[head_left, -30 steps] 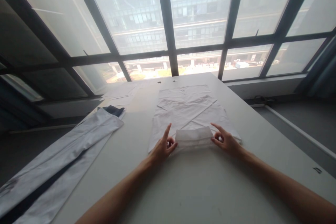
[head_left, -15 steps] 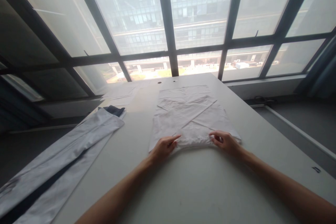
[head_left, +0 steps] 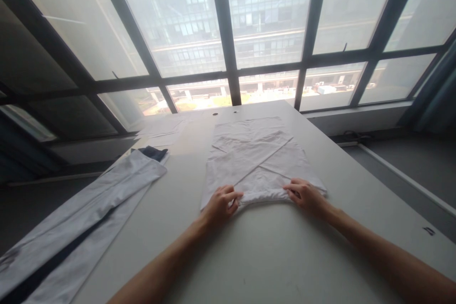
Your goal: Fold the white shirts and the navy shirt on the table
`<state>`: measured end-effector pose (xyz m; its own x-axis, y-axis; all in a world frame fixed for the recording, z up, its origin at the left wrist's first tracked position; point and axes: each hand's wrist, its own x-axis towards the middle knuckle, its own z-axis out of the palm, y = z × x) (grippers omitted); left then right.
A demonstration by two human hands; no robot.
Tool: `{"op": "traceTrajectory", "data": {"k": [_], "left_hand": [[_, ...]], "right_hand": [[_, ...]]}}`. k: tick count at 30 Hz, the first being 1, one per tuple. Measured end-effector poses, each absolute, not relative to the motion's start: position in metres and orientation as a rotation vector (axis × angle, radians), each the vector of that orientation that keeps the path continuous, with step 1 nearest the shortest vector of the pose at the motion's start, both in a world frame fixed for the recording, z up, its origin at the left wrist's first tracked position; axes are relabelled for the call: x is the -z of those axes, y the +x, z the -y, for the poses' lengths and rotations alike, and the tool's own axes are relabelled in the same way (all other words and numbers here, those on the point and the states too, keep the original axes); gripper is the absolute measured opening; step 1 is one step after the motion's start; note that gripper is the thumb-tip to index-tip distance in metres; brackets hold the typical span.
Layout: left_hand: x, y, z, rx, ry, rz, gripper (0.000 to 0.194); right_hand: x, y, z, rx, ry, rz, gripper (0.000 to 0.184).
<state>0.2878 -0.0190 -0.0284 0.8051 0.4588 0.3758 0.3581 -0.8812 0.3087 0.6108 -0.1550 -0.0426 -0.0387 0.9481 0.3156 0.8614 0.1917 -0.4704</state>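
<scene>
A white shirt [head_left: 256,152] lies on the white table [head_left: 199,256], with what look like its long sleeves folded across it. Its near edge is gathered into a narrow, puckered roll between my hands. My left hand [head_left: 226,203] pinches the left part of that edge, thumb below and forefinger on top. At the right part, my right hand [head_left: 302,194] has its fingers curled over the same edge. The fabric between the hands bows slightly away from me. Some of the fingertips are hidden in the folds.
To the left lies a long pile of white garments [head_left: 117,194] with a dark cloth [head_left: 155,153] among them, reaching past the near left edge. White sheets [head_left: 160,130] lie at the far left. Tall windows [head_left: 192,23] rise beyond the table.
My fingers have closed down further on the near edge, and the gathered roll between them looks narrower and flatter. The view has shifted slightly.
</scene>
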Motion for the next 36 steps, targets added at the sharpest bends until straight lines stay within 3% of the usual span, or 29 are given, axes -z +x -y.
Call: {"op": "traceTrajectory", "data": {"k": [5,13,20,25,31,36], "left_hand": [[0.018,0.289,0.024,-0.833,2.789,-0.494,0.042],[0.024,0.291,0.028,-0.165,2.984,-0.296,0.062],[0.023,0.29,0.027,-0.075,2.938,-0.345,0.065],[0.023,0.29,0.028,-0.129,2.926,-0.353,0.066],[0.022,0.29,0.03,-0.148,2.94,-0.374,0.064],[0.013,0.293,0.038,-0.25,3.003,-0.283,0.067]], "right_hand": [[0.034,0.606,0.158,0.071,-1.519,1.873,0.03],[0.042,0.573,0.166,-0.038,-1.549,2.304,0.065],[0.064,0.58,0.167,-0.088,-1.829,2.33,0.084],[0.055,0.584,0.172,-0.135,-1.865,2.276,0.081],[0.035,0.588,0.171,-0.151,-1.854,2.151,0.057],[0.029,0.577,0.168,-0.025,-1.743,2.08,0.056]]}}
